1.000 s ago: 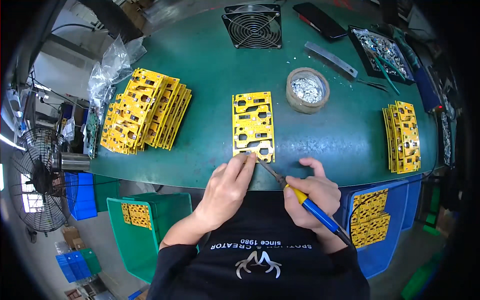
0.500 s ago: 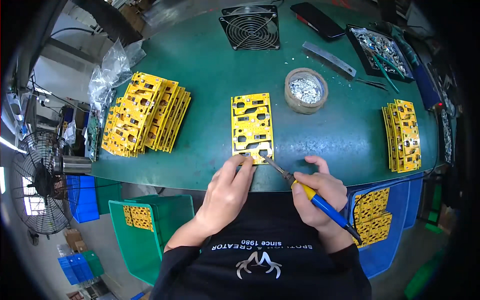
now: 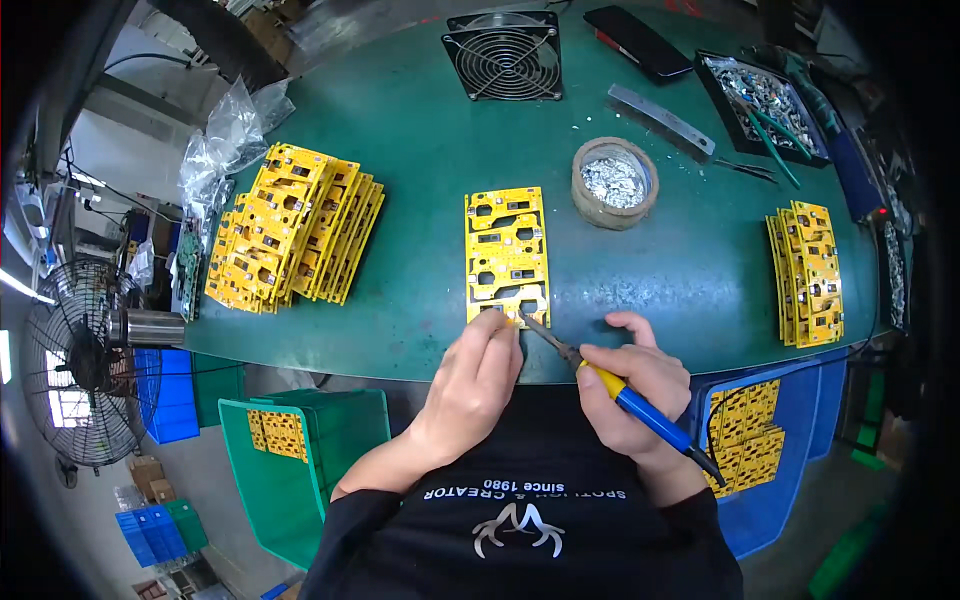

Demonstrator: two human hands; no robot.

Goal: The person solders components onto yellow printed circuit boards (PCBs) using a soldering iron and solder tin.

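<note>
A yellow circuit board (image 3: pixel 506 240) with cut-out openings lies lengthwise on the green table. My left hand (image 3: pixel 472 375) rests at its near end, thumb and fingers pressed together over the edge; whatever they pinch is hidden or too small to name. In my right hand (image 3: pixel 640 390) is a soldering iron (image 3: pixel 650 415) with a blue and yellow handle. Its tip touches or hovers just over the board's near end, right beside my left fingertips. My right index finger is lifted away from the handle.
Stacked yellow boards (image 3: pixel 290 230) stand at left, with a smaller stack (image 3: pixel 805 275) at right. Beyond the board are a round tub (image 3: pixel 614 185) of silvery bits, a small fan (image 3: pixel 505 58) and a parts tray (image 3: pixel 765 105). Green (image 3: pixel 270 500) and blue (image 3: pixel 770 510) bins flank me below the table edge.
My left hand has shifted slightly right along the board's near edge, closer to the iron's tip. The iron's tip has moved a little to the left.
</note>
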